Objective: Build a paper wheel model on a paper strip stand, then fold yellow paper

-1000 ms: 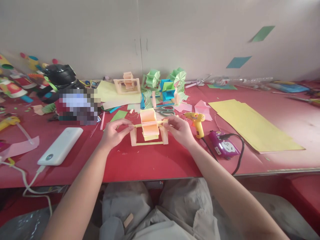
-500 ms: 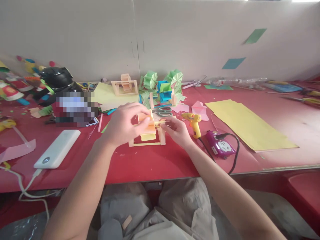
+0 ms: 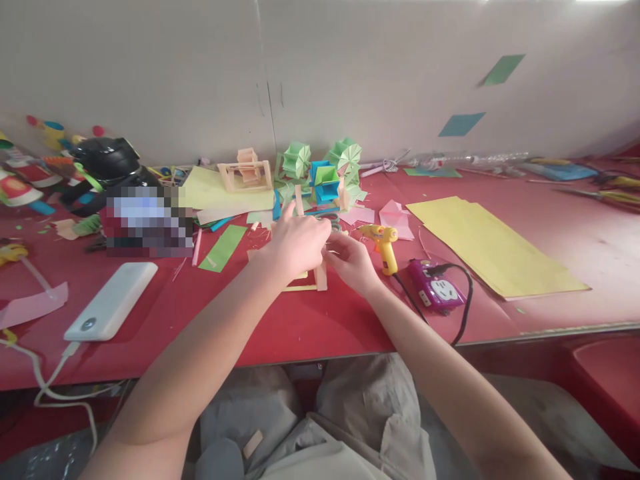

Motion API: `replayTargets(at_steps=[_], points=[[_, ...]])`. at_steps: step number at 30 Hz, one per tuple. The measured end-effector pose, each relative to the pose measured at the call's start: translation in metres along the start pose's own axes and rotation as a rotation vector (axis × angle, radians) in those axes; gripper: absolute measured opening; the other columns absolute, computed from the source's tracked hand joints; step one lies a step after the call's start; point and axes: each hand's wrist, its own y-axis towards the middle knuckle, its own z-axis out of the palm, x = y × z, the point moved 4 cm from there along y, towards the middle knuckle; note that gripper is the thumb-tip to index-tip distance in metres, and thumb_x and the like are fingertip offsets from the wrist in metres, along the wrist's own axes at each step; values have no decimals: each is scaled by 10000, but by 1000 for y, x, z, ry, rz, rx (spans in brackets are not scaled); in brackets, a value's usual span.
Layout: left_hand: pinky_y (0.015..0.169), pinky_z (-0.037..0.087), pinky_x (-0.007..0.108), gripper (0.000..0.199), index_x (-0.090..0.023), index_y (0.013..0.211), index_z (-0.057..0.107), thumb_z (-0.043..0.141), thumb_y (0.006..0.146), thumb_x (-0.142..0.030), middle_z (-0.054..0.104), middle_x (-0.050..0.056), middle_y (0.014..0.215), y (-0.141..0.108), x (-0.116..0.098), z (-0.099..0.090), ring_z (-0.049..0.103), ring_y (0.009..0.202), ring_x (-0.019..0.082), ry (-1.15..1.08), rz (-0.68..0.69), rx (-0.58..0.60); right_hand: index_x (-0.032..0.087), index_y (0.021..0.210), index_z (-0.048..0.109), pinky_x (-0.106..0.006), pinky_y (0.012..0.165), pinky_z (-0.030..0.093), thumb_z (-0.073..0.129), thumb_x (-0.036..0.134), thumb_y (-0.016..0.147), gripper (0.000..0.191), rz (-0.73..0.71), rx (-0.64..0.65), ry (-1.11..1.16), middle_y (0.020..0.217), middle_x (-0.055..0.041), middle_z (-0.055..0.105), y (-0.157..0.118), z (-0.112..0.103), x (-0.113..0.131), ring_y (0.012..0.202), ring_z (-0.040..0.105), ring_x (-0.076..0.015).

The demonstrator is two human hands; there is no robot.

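Observation:
A small paper water wheel on a pale stand [image 3: 321, 279] stands on the table in front of me, mostly hidden by my hands. My left hand [image 3: 300, 245] reaches across it, one finger sticking up and the others curled near the right end of the axle; what they hold is hidden. Close beside it, my right hand [image 3: 354, 260] pinches at the axle end above the stand's right post. Behind my hands lie grey-handled scissors [image 3: 330, 219]. Immediately right is a yellow glue gun [image 3: 384, 241].
A purple power socket [image 3: 439, 287] with a black cord sits at right, near yellow sheets [image 3: 493, 247]. Finished paper wheels [image 3: 327, 180] stand at the back. On the left are a white power bank [image 3: 113, 300], a green paper strip [image 3: 223, 248] and a black helmet-like object [image 3: 107, 160].
My left hand has moved right, from the wheel's peach and yellow blades to beside my right hand, uncovering the green strip. My right hand stays at the axle end. The view shifted slightly.

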Motion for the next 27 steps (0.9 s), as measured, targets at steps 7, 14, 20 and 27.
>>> replayTargets(at_steps=[7,14,20,27], points=[[1146,322,492,178,-196,883,647,580,765,-80,733,46,819,2,3,4,717,893,242,-37,-9,-25,231,1183,657,-388,793,618,762,502,793,486,23,-58,-199,1064,-94,724,-14,-10,23,961,715,-247],[1145,292,539,265,-188,876,665,535,738,-3,724,52,781,1,6,5,712,837,254,-117,-34,-33,197,1048,679,-388,682,537,676,533,831,401,26,-500,-944,1044,-132,676,-51,-87,64,787,660,-234],[1141,290,536,208,-204,870,675,548,773,-70,717,35,746,3,11,8,701,800,242,-163,-19,-56,190,859,680,-356,617,445,672,461,800,277,220,-319,-1234,852,-134,699,-35,-102,28,729,629,-261],[1121,320,532,255,-198,842,650,571,711,6,716,28,774,2,10,2,691,826,237,-132,-72,-6,198,738,591,-305,546,358,665,314,726,138,368,-295,-992,655,-41,595,-16,-103,3,577,509,-180]])
